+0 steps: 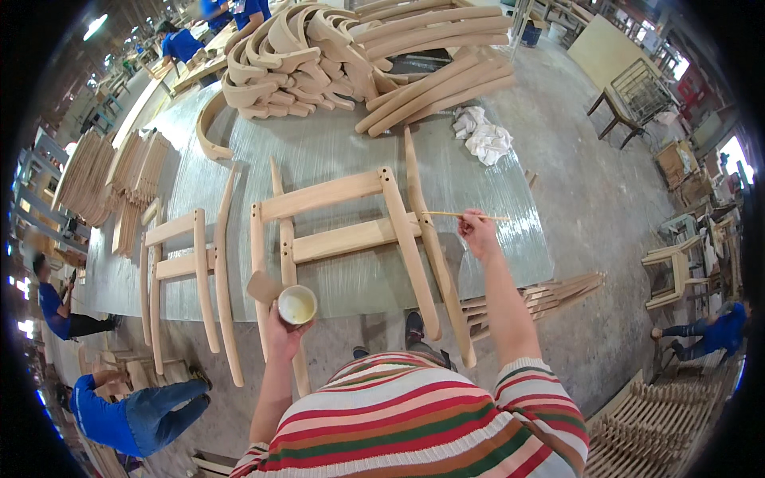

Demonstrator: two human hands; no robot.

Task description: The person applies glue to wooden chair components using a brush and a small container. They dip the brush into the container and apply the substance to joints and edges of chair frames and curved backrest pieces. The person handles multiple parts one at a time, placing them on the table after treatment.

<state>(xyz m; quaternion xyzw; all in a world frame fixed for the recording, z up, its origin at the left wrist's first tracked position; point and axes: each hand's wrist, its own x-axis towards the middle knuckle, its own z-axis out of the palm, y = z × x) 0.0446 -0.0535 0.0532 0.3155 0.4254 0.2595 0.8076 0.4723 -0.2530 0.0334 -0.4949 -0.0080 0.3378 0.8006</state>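
My left hand (283, 333) is closed round a small white cup (297, 304) with pale yellowish liquid in it. A flat brown piece (264, 287) with rounded corners sits beside the cup; whether my fingers hold it too, I cannot tell. In my right hand (478, 233) a thin stick (454, 213), perhaps a slim brush, is pinched. Its left end meets the side of a curved wooden leg (437, 259), near some small dark holes. That leg belongs with a bare wooden chair frame (323, 197), which has two crossrails and lies on the table in front of me.
A film-covered table (358, 143) bears another wooden frame (177, 231), piled curved parts (291, 60), long wooden bars (438, 95) and a crumpled white cloth (484, 137). Wooden slats (550, 299) lie below its right edge. People in blue shirts (111, 414) work around.
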